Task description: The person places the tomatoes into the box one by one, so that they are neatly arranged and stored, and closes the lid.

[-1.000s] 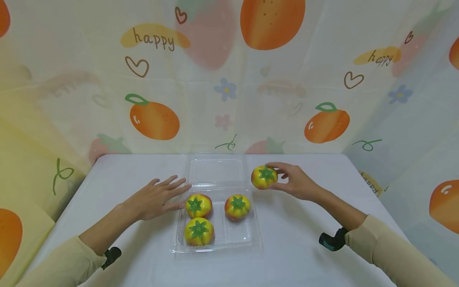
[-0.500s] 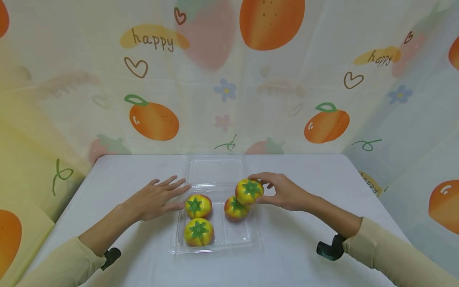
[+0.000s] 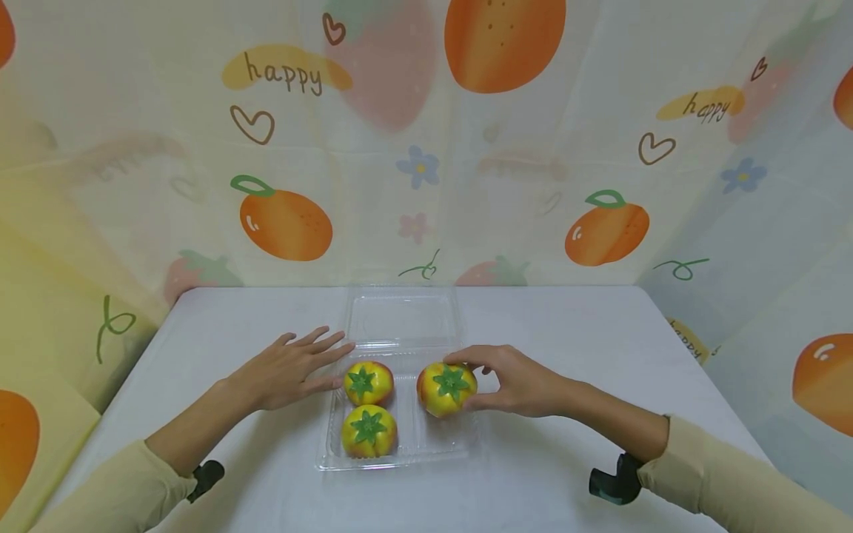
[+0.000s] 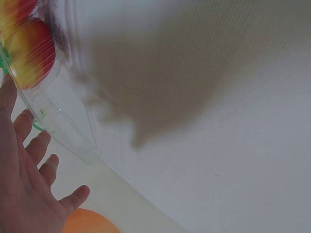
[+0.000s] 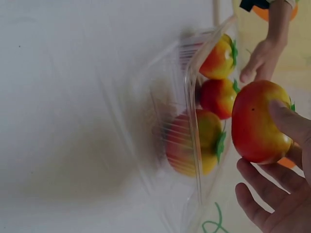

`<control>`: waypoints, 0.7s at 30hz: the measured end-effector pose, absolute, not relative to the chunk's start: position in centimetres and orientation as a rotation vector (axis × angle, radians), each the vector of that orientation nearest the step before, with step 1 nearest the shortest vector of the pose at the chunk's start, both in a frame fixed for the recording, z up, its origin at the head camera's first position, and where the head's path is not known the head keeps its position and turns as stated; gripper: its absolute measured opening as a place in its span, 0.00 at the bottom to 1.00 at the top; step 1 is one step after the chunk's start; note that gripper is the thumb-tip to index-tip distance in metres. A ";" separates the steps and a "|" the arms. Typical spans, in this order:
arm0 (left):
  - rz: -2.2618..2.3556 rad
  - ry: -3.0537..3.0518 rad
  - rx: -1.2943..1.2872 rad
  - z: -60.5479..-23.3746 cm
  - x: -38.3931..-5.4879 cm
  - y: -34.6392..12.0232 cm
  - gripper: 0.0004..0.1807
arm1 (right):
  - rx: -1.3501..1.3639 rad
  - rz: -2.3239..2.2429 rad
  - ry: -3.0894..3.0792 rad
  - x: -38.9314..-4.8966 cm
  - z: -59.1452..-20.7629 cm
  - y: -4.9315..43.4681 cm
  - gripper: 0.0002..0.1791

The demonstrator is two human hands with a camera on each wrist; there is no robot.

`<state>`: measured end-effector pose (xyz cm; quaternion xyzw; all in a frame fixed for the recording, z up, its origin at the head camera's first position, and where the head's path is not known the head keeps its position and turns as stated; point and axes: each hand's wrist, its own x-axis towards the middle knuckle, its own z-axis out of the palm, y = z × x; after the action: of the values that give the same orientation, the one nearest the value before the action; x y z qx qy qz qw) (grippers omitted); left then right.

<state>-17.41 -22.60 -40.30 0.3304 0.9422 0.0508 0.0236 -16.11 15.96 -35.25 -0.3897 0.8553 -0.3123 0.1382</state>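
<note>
My right hand (image 3: 516, 381) pinches a yellow-and-red fruit with a green star-shaped leaf top (image 3: 448, 390), thumb on one side and fingers on the other. That fruit hangs over the right side of a clear plastic clamshell box (image 3: 436, 440), hiding the fruit below it in the head view. The right wrist view shows the lower fruit (image 5: 182, 143) inside the box, apart from the held one. At the box's left side sit a rear fruit (image 3: 369, 383) and a front fruit (image 3: 369, 431). My left hand (image 3: 293, 374) spreads its fingers at the box's left edge.
The box's lid (image 3: 403, 318) lies folded back behind it. A white-covered table (image 3: 566, 459) extends around the box. Behind stands a fruit-patterned cloth backdrop (image 3: 493, 192), with yellowish and pale sides left and right.
My right hand has carried its fruit left and toward the front, from beside the lid to above the box's right side. My left hand has stayed in place.
</note>
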 end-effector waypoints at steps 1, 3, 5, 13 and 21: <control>0.155 2.916 1.023 -40.3 -17.4 -22.6 0.35 | -1.127 -0.900 2.463 -16.0 -35.3 15.9 0.34; 0.155 2.917 1.025 -40.2 -17.4 -22.6 0.35 | -1.118 -0.894 2.444 -15.8 -35.4 15.8 0.34; 0.156 2.917 1.025 -40.2 -17.4 -22.6 0.35 | -1.117 -0.884 2.434 -15.7 -35.6 15.7 0.33; 0.153 2.911 1.016 -40.1 -17.4 -22.6 0.35 | -1.121 -0.840 2.436 -15.2 -36.5 15.9 0.31; 0.145 2.909 1.016 -40.1 -17.4 -22.6 0.35 | -1.076 -0.763 2.461 -14.7 -37.1 16.0 0.32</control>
<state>-17.35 -22.57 -40.07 0.3291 0.9427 0.0469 0.0284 -14.71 15.99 -37.12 -0.3794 0.8680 -0.2692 0.1738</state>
